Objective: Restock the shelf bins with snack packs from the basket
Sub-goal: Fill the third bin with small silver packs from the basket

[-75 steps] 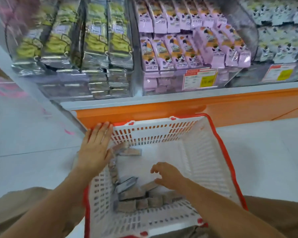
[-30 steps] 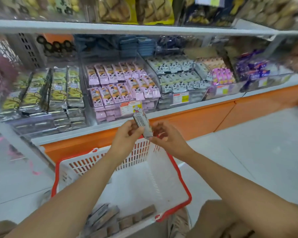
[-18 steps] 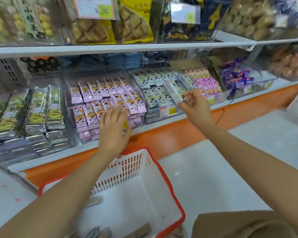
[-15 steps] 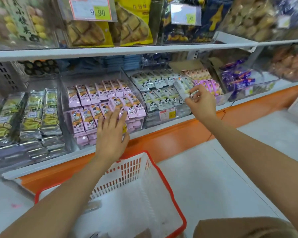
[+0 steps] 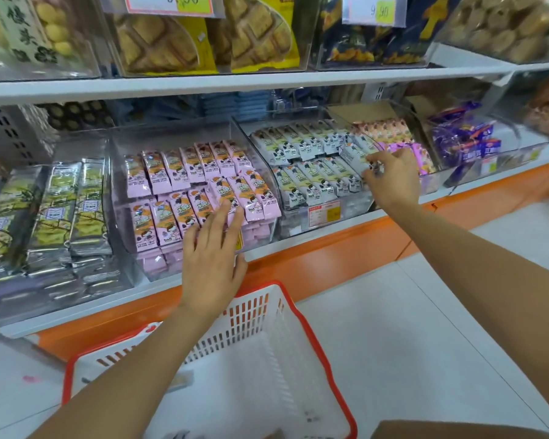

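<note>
A basket (image 5: 251, 327) is sitting on the floor (image 5: 409, 312) before the lower shelf (image 5: 86, 308), where bins (image 5: 267, 229) of snack packs (image 5: 168, 172) are standing side by side.

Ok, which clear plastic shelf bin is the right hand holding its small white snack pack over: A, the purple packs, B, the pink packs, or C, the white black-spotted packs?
C: the right hand pinches the small white snack pack over the clear bin of white black-spotted packs.

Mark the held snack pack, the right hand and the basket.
snack pack (image 5: 353, 154), head view, printed face.
right hand (image 5: 392, 177), head view, back of hand.
basket (image 5: 244, 315), head view, slotted far wall.
</note>
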